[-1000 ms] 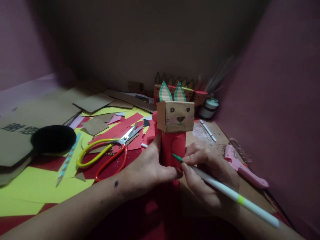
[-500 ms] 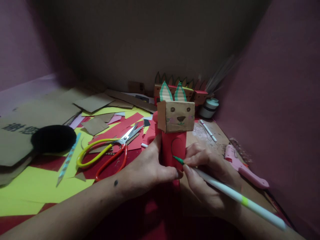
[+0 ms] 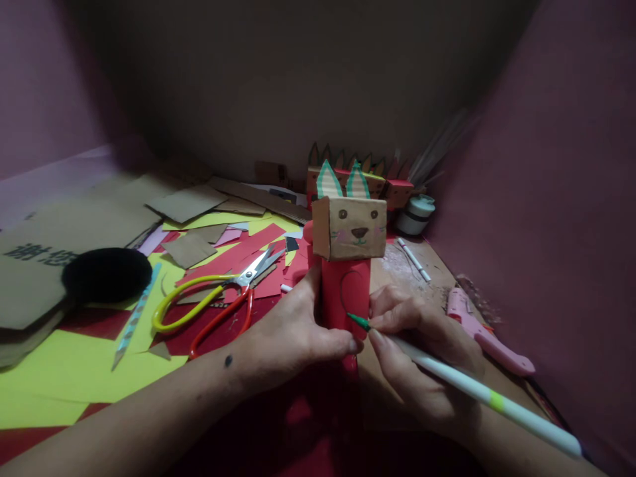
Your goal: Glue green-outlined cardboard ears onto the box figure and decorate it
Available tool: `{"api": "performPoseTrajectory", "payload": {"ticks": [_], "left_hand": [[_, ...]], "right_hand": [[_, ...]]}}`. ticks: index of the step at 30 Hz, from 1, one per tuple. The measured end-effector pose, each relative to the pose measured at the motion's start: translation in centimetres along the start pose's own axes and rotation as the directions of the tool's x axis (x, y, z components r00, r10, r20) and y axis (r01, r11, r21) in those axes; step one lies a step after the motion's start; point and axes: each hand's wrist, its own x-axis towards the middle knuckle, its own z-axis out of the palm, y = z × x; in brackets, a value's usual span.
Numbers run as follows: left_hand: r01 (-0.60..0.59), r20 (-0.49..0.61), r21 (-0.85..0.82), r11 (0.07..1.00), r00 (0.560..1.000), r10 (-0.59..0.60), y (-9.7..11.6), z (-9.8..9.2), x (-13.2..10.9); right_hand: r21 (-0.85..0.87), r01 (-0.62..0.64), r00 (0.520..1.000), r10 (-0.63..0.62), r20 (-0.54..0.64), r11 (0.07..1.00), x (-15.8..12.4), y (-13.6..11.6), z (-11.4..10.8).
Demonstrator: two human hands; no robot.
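Observation:
A paper animal figure [image 3: 356,228] stands upright in front of me, with a boxy cardboard head, a drawn face and two green-edged pointed ears. Its red paper body [image 3: 352,281] bears a dark curved line. My left hand [image 3: 303,328] grips the body from the left, thumb across the lower front. In my right hand [image 3: 415,344] is a white marker pen [image 3: 460,381] with a yellow-green band. The pen's green tip touches the body at the lower end of the curve, and my right fingers rest close to the body's right side.
Scissors [image 3: 243,281] with yellow and red handles lie at left among paper scraps, near a pencil [image 3: 136,315] and a round black object [image 3: 106,275]. At right are a pink glue gun [image 3: 489,334], a pen cap-like stick [image 3: 413,260] and a lidded jar [image 3: 416,214]. Similar figures [image 3: 397,189] stand behind.
The pen tip has moved slightly down and right, making the curved line longer. My right hand shifted with it. The figure's head tipped up very slightly; my left hand keeps its grip.

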Motion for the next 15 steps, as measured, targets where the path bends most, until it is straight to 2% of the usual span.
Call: {"api": "performPoseTrajectory", "payload": {"ticks": [4, 8, 15], "left_hand": [[0.015, -0.002, 0.0, 1.0, 1.0, -0.015, -0.1, 0.0, 0.1], [-0.004, -0.048, 0.003, 1.0, 0.999, 0.004, 0.0, 0.0, 0.2], [-0.013, -0.057, 0.048, 0.999, 0.998, 0.015, 0.3, 0.0, 0.1]], "right_hand": [[-0.016, 0.004, 1.0, -0.004, -0.025, 1.0, 0.3, -0.2, 0.1], [-0.016, 0.022, 0.996, -0.023, -0.089, 1.0, 0.5, -0.4, 0.6], [0.108, -0.012, 0.979, 0.033, -0.2, 0.994, -0.1, -0.1, 1.6]]}}
